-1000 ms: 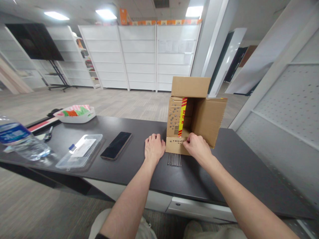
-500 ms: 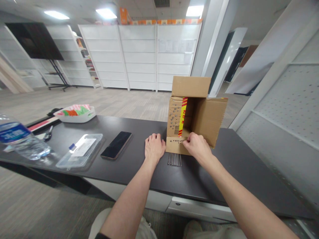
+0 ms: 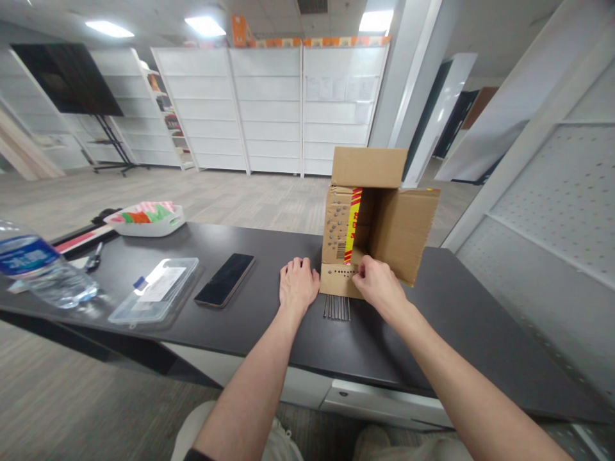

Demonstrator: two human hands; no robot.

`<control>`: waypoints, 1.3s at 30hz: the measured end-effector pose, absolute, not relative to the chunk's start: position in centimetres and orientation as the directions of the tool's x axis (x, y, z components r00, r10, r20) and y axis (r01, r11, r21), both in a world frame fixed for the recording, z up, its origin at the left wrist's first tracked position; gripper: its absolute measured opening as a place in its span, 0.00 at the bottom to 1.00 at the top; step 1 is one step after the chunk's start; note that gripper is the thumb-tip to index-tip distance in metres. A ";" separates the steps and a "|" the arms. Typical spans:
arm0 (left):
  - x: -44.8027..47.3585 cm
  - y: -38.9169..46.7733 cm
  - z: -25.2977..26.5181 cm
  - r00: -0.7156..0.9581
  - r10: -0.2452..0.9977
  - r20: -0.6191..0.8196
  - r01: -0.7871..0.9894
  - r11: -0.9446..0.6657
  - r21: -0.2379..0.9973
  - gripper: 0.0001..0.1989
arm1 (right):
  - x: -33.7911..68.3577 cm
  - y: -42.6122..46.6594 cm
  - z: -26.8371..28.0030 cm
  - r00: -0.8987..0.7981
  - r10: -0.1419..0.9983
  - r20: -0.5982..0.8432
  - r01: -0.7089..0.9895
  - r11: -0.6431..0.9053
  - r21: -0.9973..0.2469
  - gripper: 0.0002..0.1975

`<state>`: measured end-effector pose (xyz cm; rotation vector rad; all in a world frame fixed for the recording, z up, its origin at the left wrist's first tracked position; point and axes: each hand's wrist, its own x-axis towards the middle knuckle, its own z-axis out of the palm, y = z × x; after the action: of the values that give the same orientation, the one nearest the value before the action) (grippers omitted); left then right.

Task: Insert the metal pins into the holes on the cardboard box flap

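Observation:
A cardboard box (image 3: 394, 224) stands on the dark desk with its flaps folded out and its opening facing me. Its lower flap (image 3: 337, 282) hangs at the front and has rows of small dark holes. My right hand (image 3: 377, 278) pinches at this flap with curled fingers; whatever is between the fingertips is hidden. Flat on the desktop, just left of the box, rests my left hand (image 3: 298, 282), fingers extended and holding nothing. Several thin metal nails (image 3: 337, 308) lie side by side below the flap. Grey nail heads dot the box's left flap (image 3: 335, 224).
Left of my hands lie a black phone (image 3: 225, 280) and a clear plastic case (image 3: 156, 291). A water bottle (image 3: 41, 266), a pen (image 3: 94, 257) and a white basket (image 3: 147, 219) with colourful contents are farther left. A perforated panel (image 3: 562, 211) borders the desk's right side.

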<state>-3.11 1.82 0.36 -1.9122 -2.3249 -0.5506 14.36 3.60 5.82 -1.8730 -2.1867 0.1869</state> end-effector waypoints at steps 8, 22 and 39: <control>-3.1 1.8 0.4 -0.211 0.933 0.293 0.966 0.154 0.207 0.13 | 14.4 2.9 6.6 -0.114 0.977 0.182 0.950 0.160 -0.267 0.04; -3.1 1.9 0.2 -0.219 0.931 0.292 0.965 0.163 0.204 0.12 | 16.8 -1.3 4.9 -0.249 0.912 0.326 0.827 0.376 -0.419 0.04; -3.2 2.1 -0.1 -0.203 0.928 0.313 0.968 0.143 0.205 0.12 | 17.5 -5.1 -0.8 -0.442 0.832 0.337 0.722 0.552 -0.417 0.07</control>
<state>-3.23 2.05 -0.06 -1.9080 -2.2884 -0.5527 17.51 -5.06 -0.77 -1.2503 -2.2842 0.2879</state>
